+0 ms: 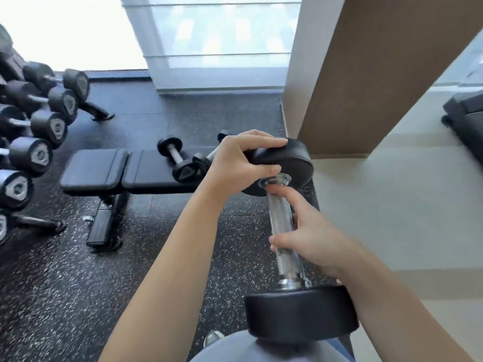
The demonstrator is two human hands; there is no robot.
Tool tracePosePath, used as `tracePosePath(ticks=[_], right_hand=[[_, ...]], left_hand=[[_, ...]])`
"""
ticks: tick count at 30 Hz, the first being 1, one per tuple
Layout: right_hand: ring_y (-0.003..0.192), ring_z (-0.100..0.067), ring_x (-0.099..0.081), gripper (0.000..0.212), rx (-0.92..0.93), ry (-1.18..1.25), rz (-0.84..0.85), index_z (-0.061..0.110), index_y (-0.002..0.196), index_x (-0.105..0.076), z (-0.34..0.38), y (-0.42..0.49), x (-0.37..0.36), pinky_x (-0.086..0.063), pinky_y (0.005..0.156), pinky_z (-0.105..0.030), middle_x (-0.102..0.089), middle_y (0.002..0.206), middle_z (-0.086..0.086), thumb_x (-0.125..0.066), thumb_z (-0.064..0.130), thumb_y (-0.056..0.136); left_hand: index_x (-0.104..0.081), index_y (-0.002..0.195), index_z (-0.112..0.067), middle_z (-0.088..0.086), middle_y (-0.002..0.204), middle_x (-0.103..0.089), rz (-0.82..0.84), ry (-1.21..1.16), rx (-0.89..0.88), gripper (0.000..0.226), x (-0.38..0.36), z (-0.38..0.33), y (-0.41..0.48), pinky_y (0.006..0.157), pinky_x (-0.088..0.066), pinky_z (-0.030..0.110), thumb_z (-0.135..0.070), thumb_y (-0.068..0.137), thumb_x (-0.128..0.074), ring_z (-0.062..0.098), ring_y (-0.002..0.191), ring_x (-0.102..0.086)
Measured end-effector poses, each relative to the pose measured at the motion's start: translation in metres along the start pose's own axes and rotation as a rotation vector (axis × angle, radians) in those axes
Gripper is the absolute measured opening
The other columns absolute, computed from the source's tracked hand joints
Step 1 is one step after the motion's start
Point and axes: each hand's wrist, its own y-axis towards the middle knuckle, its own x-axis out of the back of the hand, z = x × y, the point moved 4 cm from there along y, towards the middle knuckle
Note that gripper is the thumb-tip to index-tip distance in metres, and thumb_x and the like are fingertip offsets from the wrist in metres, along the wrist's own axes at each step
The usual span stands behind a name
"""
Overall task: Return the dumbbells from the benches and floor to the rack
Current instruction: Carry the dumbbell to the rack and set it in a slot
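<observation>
I hold a large black dumbbell [283, 226] with a knurled steel handle, lengthwise in front of me. My left hand [240, 163] grips its far head from above. My right hand [311, 231] rests along the handle with the fingers loosely around it. The near head sits low, close to my body. A flat black bench [109, 171] stands ahead on the floor, with two smaller dumbbells [180, 159] lying on its right end. The dumbbell rack [36, 121] fills the left edge, with several black dumbbells on its tiers.
Dark speckled rubber flooring [78, 296] spreads between me and the rack. A brown pillar [366, 74] and pale wall stand at right. A bright window lies beyond the bench. Another black bench pad [465, 113] shows at far right.
</observation>
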Motion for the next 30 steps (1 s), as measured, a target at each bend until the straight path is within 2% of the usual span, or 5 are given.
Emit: tracePosePath(ticks=[5,10,16,23,30], right_hand=[[0.075,-0.041,-0.064,0.083,0.018,-0.073,-0.047,0.062,0.114,-0.035,-0.010,0.029,0.089,-0.054,0.071,-0.052,-0.058,0.100,-0.002,-0.057,-0.006,0.073],[0.050,-0.013,-0.052,0.081,0.028,-0.107,-0.095,0.061,0.116,-0.035,-0.018,0.051,0.162,-0.049,0.057,-0.036,-0.054,0.077,0.006,-0.057,-0.005,0.074],[0.062,-0.014,-0.060,0.081,0.006,-0.059,-0.163,0.059,0.116,-0.035,-0.022,0.088,0.224,-0.055,0.069,-0.040,-0.056,0.103,0.007,-0.057,-0.006,0.074],[0.058,-0.022,-0.055,0.082,0.022,-0.052,-0.166,0.065,0.105,-0.036,-0.009,0.170,0.291,-0.053,0.063,-0.044,-0.058,0.098,0.007,-0.055,-0.008,0.072],[0.057,-0.012,-0.054,0.084,0.040,-0.100,-0.132,0.068,0.104,-0.034,0.016,0.267,0.345,-0.051,0.061,-0.039,-0.056,0.101,0.009,-0.053,-0.007,0.071]], left_hand=[[-0.065,0.105,-0.013,0.004,0.100,-0.065,-0.001,-0.016,-0.021,0.044,-0.061,-0.003,0.075,0.083,-0.046,0.019,0.003,0.065,-0.075,0.007,0.094,-0.060],[-0.065,0.105,-0.009,0.006,0.099,-0.064,0.002,-0.026,-0.039,0.044,-0.106,-0.004,0.136,0.084,-0.043,0.018,0.005,0.065,-0.075,0.007,0.093,-0.058],[-0.066,0.104,-0.007,0.007,0.101,-0.064,0.087,-0.031,-0.035,0.042,-0.145,0.005,0.211,0.086,-0.045,0.021,0.006,0.065,-0.074,0.012,0.096,-0.059],[-0.065,0.104,-0.012,0.007,0.100,-0.064,0.076,-0.054,-0.030,0.045,-0.157,0.030,0.312,0.085,-0.044,0.021,0.008,0.065,-0.073,0.011,0.094,-0.059],[-0.066,0.102,-0.011,0.011,0.100,-0.065,0.004,-0.057,-0.026,0.044,-0.140,0.061,0.414,0.085,-0.046,0.024,0.008,0.063,-0.074,0.011,0.093,-0.059]])
